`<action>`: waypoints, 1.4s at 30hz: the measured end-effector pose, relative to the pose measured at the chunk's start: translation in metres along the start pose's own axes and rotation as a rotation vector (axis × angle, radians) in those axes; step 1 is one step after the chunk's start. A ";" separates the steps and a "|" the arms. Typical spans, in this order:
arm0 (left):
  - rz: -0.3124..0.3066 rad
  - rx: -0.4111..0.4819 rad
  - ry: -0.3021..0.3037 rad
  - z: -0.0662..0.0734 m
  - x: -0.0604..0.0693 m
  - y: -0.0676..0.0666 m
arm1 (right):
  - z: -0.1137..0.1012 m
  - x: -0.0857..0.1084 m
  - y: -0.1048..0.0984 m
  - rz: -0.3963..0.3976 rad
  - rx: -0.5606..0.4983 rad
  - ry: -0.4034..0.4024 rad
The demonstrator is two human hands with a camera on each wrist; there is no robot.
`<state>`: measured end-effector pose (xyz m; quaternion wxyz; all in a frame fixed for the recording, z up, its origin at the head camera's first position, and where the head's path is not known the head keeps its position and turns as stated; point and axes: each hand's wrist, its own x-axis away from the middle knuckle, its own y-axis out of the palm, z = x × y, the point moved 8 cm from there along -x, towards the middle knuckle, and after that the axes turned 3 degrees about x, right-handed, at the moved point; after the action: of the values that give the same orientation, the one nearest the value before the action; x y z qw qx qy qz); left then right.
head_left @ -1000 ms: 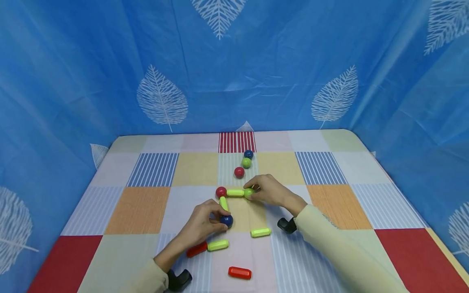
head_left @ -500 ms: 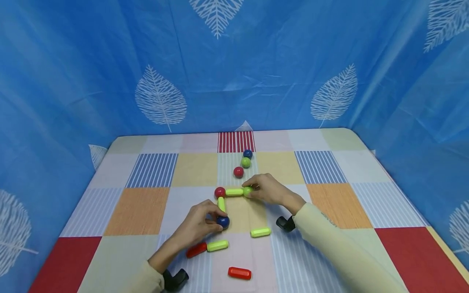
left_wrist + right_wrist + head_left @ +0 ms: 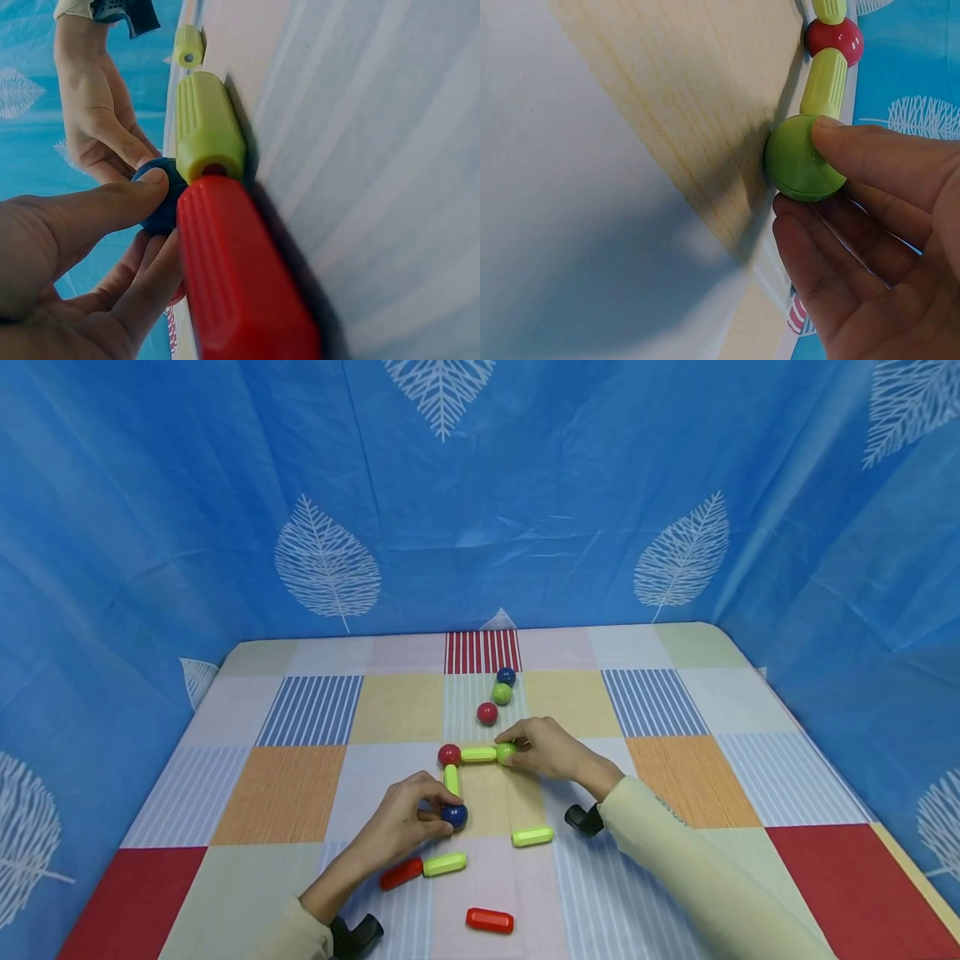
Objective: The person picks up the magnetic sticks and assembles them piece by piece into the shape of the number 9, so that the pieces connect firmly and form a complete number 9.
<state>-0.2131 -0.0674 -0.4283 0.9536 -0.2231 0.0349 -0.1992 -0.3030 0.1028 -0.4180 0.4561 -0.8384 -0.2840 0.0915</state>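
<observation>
My left hand [image 3: 405, 818] pinches a dark blue ball [image 3: 453, 815] between thumb and fingers. A yellow-green stick [image 3: 452, 779] runs from that ball up to a red ball [image 3: 449, 755]. From the red ball a second yellow-green stick [image 3: 478, 754] leads right to a green ball [image 3: 506, 753], pinched by my right hand [image 3: 551, 750]. In the right wrist view the thumb lies on the green ball [image 3: 799, 159], with fingers beneath. The left wrist view shows the thumb on the blue ball [image 3: 161, 195], partly hidden behind a red stick [image 3: 240, 277] and a yellow-green one [image 3: 208, 127].
Beyond the hands lie a red ball [image 3: 487, 713], a green ball [image 3: 502, 693] and a blue ball [image 3: 506, 677]. Nearer are a joined red stick [image 3: 402, 873] and yellow-green stick [image 3: 445, 864], a lone yellow-green stick [image 3: 532, 837] and a lone red stick [image 3: 490, 920].
My left hand has shifted slightly left with the blue ball, and the stick above it now stands closer to square with the other stick. The right hand's hold looks the same.
</observation>
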 end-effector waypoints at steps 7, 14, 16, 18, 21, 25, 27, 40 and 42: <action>-0.036 -0.024 -0.004 0.000 -0.002 0.000 | 0.001 0.001 0.001 0.002 0.000 0.018; -0.061 -0.130 0.029 0.012 -0.012 -0.019 | 0.001 0.000 0.001 0.002 -0.005 0.027; -0.006 -0.150 0.032 0.016 -0.020 -0.031 | 0.002 0.001 0.001 0.003 -0.005 0.035; 0.051 -0.161 0.030 0.018 -0.030 -0.042 | 0.003 0.001 0.000 0.006 -0.003 0.035; 0.078 -0.163 0.006 0.013 -0.047 -0.049 | 0.003 0.002 -0.001 0.012 -0.008 0.041; 0.028 -0.133 -0.069 -0.002 -0.062 -0.046 | 0.001 0.002 -0.001 0.012 -0.015 0.022; 0.006 -0.115 -0.095 -0.008 -0.065 -0.044 | 0.000 0.001 -0.001 0.010 -0.013 0.012; 0.017 -0.095 -0.132 -0.016 -0.069 -0.040 | 0.000 0.001 0.000 0.010 -0.028 0.034; 0.023 -0.099 -0.134 -0.017 -0.070 -0.040 | 0.000 0.002 0.000 0.015 -0.028 0.026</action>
<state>-0.2943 -0.0794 -0.4271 0.9438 -0.2825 -0.0165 -0.1709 -0.3018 0.1037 -0.4179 0.4472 -0.8480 -0.2731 0.0798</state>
